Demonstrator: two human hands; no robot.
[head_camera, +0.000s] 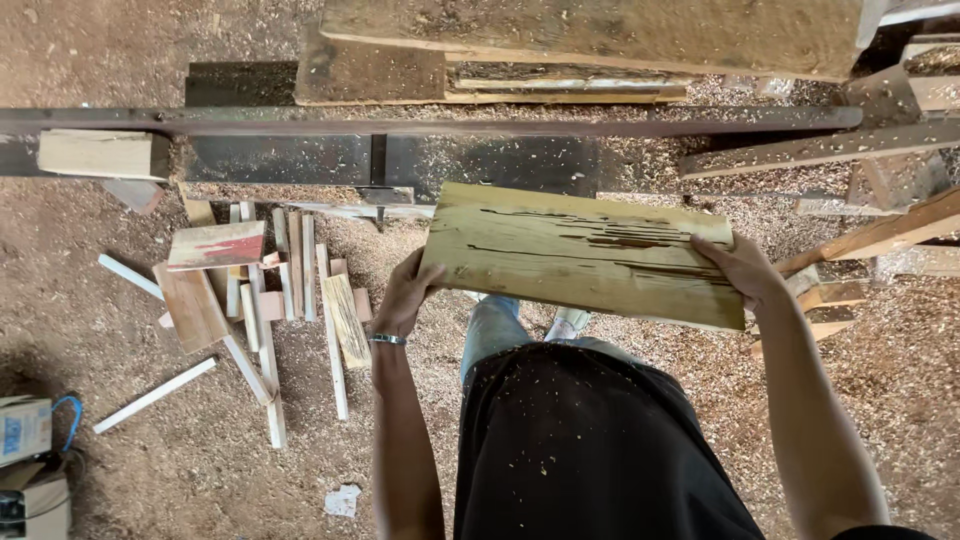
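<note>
I hold a flat yellowish wooden board (580, 255) with dark cracks on its upper right, level in front of my body. My left hand (405, 295) grips its left end and wears a bracelet at the wrist. My right hand (745, 270) grips the right end, fingers over the top face. Below the board are my jeans, shoes and dark shirt dusted with sawdust.
A long dark metal rail (430, 122) crosses the top, with thick planks (590, 35) behind it. A pile of wood offcuts and thin strips (265, 290) lies on the sawdust floor to my left. More planks (860, 190) lean at the right. Boxes (30, 460) sit at the bottom left.
</note>
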